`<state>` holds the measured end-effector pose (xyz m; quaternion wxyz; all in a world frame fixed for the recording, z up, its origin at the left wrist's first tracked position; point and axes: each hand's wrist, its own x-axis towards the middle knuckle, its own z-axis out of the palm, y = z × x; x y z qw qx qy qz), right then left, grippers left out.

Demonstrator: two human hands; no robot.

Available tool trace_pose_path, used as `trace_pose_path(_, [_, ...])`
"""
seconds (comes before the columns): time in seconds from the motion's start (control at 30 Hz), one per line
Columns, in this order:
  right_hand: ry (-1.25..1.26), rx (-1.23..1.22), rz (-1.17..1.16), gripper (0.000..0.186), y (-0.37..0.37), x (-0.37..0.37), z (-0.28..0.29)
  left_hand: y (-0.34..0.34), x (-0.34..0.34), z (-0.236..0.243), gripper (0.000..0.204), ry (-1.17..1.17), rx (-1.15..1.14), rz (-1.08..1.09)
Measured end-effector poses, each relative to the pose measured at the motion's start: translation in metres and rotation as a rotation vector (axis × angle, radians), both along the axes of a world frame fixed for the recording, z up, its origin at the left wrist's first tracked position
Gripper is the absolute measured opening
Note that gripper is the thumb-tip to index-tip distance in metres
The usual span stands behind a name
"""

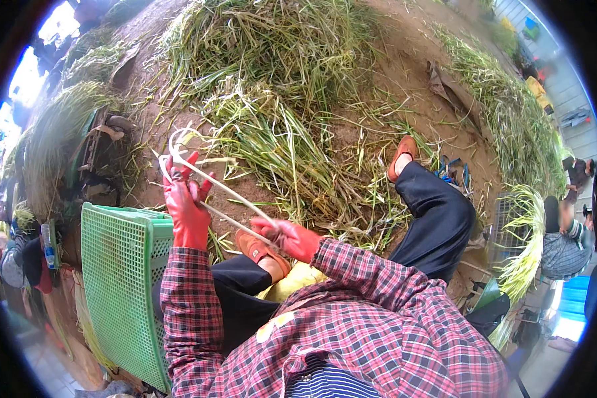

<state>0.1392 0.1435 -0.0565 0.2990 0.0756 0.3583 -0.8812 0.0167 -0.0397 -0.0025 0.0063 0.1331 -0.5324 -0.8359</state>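
My left hand [187,199], in a red rubber glove, is raised with long pale stalks [237,196] caught between its fingers; their ends curl above it. My right hand [278,235], also gloved, is closed on the lower part of the stalks, below and to the right of the left. Just left of my left arm stands a green plastic mesh crate [116,288]. Under my hands are my orange shoe [252,247] and something yellow [305,276], partly hidden by my arm.
Heaps of cut green stalks [265,46] cover much of the dirt floor [411,79], with another pile [491,113] along the right. My other foot [403,156] is stretched forward. Other people sit at far right [564,245] and far left [16,262], near more bundles of greens [53,152].
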Motion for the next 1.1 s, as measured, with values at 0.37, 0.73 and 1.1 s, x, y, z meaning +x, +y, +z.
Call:
trace_pose_path(0.37, [0.112,0.283,0.258,0.033,-0.012,-0.003,-0.007,0.014,-0.006,-0.029,0.042,-0.055,-0.071,-0.064])
trace_pose_path(0.73, [0.304,0.369,0.618,0.029,0.027,-0.084,-0.051,0.054,0.02,-0.018,0.059,-0.153,-0.017,-0.637])
trace_pose_path(1.1, [-0.105,1.502,0.28,0.105,0.139,-0.214,-0.188,-0.003,-0.019,0.034,0.058,0.187,0.075,-0.114])
